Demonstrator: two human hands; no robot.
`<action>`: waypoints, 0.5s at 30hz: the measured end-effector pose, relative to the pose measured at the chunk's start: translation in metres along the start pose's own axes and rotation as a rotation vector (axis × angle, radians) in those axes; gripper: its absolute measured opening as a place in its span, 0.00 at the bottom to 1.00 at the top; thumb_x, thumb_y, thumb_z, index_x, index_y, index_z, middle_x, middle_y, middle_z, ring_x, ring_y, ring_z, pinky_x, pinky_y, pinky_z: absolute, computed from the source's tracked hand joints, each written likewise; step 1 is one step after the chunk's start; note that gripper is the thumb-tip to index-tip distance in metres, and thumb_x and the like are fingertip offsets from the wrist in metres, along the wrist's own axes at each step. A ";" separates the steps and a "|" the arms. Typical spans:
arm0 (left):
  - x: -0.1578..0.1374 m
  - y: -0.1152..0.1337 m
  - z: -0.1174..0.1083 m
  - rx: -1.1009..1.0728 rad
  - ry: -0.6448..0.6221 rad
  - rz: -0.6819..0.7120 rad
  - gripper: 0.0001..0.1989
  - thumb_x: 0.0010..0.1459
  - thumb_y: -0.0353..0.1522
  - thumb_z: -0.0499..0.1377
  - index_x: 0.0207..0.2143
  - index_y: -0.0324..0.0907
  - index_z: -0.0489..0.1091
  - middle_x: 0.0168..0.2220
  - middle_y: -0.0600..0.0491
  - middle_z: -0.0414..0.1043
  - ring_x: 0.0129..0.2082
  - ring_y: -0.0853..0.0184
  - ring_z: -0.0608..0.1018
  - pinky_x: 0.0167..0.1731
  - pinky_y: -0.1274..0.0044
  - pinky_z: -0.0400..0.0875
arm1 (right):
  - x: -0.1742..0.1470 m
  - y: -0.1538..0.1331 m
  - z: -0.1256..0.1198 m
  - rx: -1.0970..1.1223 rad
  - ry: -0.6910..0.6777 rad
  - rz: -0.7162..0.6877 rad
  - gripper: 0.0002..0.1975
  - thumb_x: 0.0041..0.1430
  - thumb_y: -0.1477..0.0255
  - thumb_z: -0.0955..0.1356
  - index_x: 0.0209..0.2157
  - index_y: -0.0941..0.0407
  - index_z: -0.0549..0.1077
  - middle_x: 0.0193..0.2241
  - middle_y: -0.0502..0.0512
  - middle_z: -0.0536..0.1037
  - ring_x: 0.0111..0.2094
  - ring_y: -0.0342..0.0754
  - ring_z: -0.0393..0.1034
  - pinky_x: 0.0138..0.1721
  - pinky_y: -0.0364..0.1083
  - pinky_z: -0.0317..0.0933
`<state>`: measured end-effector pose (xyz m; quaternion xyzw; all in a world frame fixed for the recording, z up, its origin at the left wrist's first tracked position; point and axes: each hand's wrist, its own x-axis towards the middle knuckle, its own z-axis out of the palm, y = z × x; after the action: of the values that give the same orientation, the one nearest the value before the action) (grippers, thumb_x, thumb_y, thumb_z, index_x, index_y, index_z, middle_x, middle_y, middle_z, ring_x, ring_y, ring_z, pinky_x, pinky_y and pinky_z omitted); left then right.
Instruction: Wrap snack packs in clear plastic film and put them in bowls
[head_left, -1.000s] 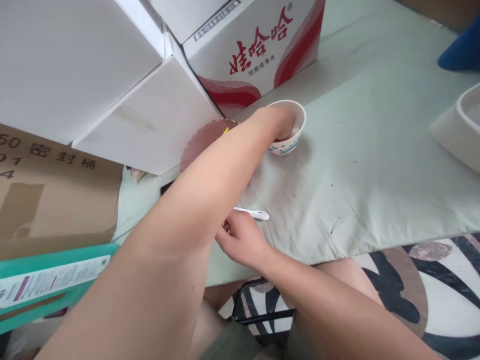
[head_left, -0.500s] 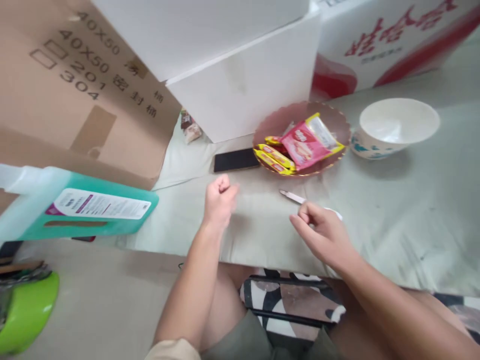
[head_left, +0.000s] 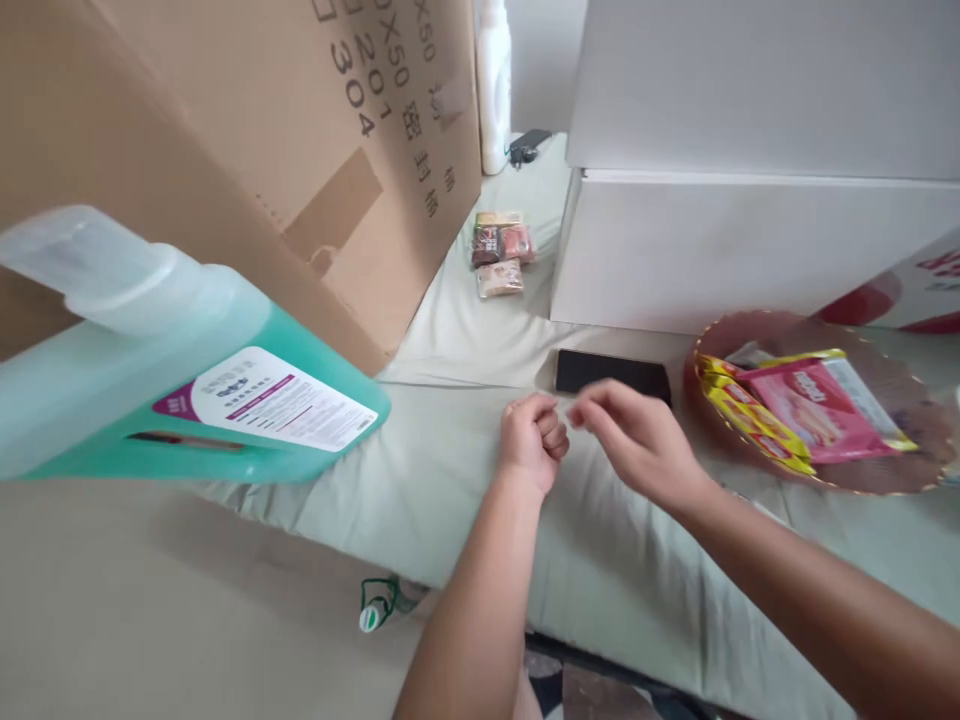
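Over the pale green cloth, my left hand [head_left: 534, 440] is curled into a fist. Its folded fingers hide whatever may be inside. My right hand [head_left: 637, 440] is just to its right, slightly blurred, with bent fingers and the thumb apart, and nothing visible between them. The fingertips of the right hand come close to the left fist; contact is unclear. Behind the right hand lies a black phone [head_left: 611, 374], partly covered by its fingers. To the right, a pink scalloped bowl [head_left: 892, 360] holds a pink snack packet [head_left: 814, 400] and yellow wrapped snacks [head_left: 757, 420].
A jug of green liquid [head_left: 285, 340] lies tilted at the left, before a large cardboard box [head_left: 247, 130]. White boxes [head_left: 735, 250] stand behind the phone. Small packaged snacks [head_left: 501, 250] and a white bottle [head_left: 495, 90] are at the back. The cloth's front edge runs below my hands.
The view has turned left. My hands have come close together, the right one moving toward the left fist with its fingers less curled. The white bowl has gone out of view.
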<state>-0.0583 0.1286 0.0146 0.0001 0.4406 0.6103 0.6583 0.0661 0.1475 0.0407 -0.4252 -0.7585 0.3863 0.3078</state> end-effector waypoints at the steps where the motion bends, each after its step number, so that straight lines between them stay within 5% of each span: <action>1: 0.002 0.004 -0.002 -0.040 0.026 -0.020 0.21 0.42 0.28 0.57 0.18 0.45 0.41 0.12 0.65 0.35 0.11 0.80 0.43 0.12 0.82 0.37 | 0.030 -0.004 0.014 0.021 0.034 -0.019 0.09 0.66 0.67 0.62 0.34 0.53 0.72 0.32 0.55 0.80 0.34 0.50 0.75 0.37 0.49 0.68; 4: 0.008 0.013 -0.005 -0.118 0.072 -0.053 0.20 0.42 0.27 0.55 0.18 0.45 0.40 0.12 0.65 0.34 0.11 0.79 0.42 0.13 0.81 0.36 | 0.128 -0.010 0.058 -0.085 0.081 -0.121 0.11 0.61 0.75 0.63 0.44 0.54 0.72 0.48 0.59 0.79 0.51 0.53 0.72 0.52 0.51 0.67; 9: 0.012 0.017 -0.009 -0.144 -0.001 -0.108 0.22 0.37 0.28 0.57 0.17 0.45 0.39 0.12 0.65 0.34 0.11 0.80 0.42 0.13 0.81 0.35 | 0.260 0.003 0.099 -0.388 0.156 -0.036 0.21 0.58 0.75 0.67 0.54 0.56 0.71 0.59 0.63 0.70 0.63 0.62 0.62 0.63 0.64 0.56; 12: 0.013 0.019 -0.012 -0.103 -0.055 -0.101 0.23 0.36 0.29 0.59 0.15 0.45 0.41 0.12 0.65 0.37 0.11 0.80 0.44 0.13 0.81 0.35 | 0.292 0.018 0.103 -0.462 0.117 0.125 0.31 0.56 0.67 0.71 0.60 0.61 0.67 0.70 0.71 0.54 0.71 0.73 0.42 0.63 0.72 0.43; 15: 0.015 0.024 -0.017 -0.072 -0.079 -0.091 0.24 0.36 0.29 0.60 0.15 0.45 0.40 0.12 0.65 0.37 0.11 0.81 0.45 0.13 0.81 0.35 | 0.296 0.032 0.103 -0.525 0.049 0.273 0.42 0.56 0.63 0.70 0.68 0.64 0.58 0.73 0.78 0.41 0.72 0.77 0.33 0.63 0.73 0.40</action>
<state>-0.0890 0.1377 0.0087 -0.0195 0.3916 0.5947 0.7019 -0.1356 0.3859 0.0018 -0.5975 -0.7606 0.2043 0.1507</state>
